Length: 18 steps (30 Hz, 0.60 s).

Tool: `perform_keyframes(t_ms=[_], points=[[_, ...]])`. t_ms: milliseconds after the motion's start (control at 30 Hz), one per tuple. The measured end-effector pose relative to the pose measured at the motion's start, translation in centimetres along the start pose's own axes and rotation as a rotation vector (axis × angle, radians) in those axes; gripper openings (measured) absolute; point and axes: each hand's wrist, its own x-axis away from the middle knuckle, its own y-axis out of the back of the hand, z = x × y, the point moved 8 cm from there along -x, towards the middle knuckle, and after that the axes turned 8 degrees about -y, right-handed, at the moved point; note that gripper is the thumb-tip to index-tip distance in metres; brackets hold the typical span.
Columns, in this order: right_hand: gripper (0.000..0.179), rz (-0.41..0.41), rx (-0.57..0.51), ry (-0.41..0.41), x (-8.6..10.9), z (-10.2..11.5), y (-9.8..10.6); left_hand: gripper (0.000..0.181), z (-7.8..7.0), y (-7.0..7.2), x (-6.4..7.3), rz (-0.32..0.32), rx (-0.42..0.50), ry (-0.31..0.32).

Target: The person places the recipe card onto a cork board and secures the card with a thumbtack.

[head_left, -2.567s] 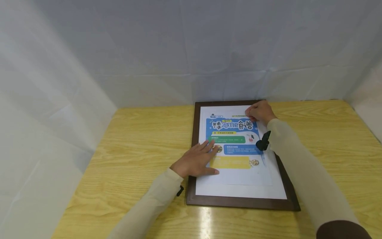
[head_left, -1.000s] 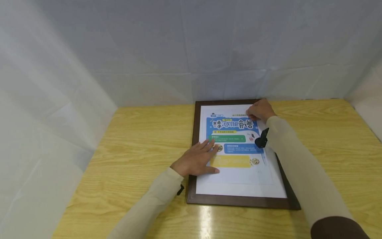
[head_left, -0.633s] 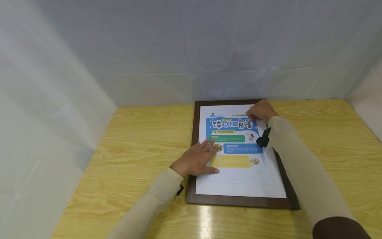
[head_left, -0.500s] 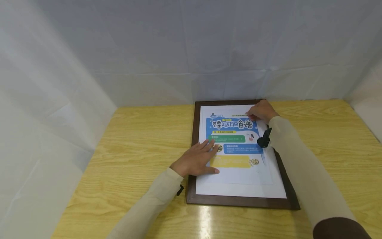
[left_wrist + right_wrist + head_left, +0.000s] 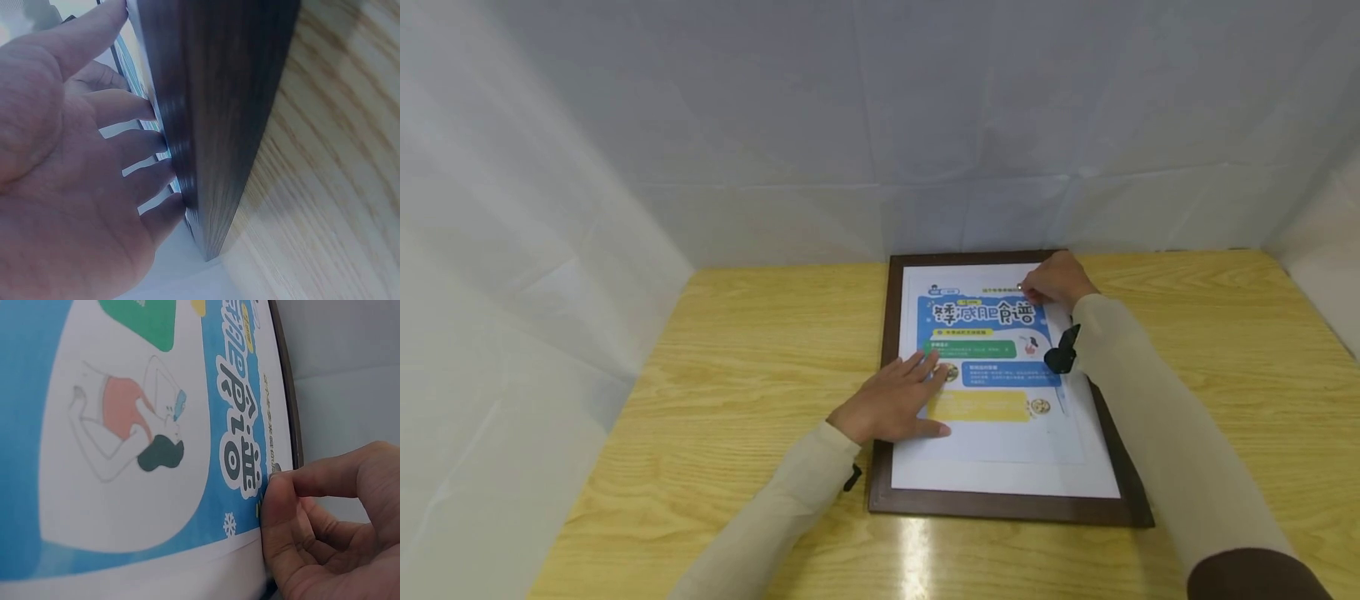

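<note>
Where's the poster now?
In the head view, right of centre on the table, the poster lies within the brown frame, the left hand on its left side, the right hand at its top right corner.

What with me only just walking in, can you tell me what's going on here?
A person is working on a poster that lies inside a dark frame on a wooden table. Their left hand rests, fingers spread, across the poster's left side. Their right hand is at the poster's top right corner, apparently pinching a small thing that is mostly hidden by the fingers. I can't tell whether that corner is fastened.
</note>
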Motion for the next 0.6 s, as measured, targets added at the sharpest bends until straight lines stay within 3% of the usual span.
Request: perform_keyframes(t_ms=[367,600], points=[[0.031,0.038,-0.038,0.086,0.4,0.1,0.4,0.086,0.0,0.1,-0.1,0.003,0.003,-0.001],[0.033,0.038,-0.052,0.166,2.7,0.9,1.5,0.087,0.2,0.0,-0.2,-0.003,-0.01,-0.002]])
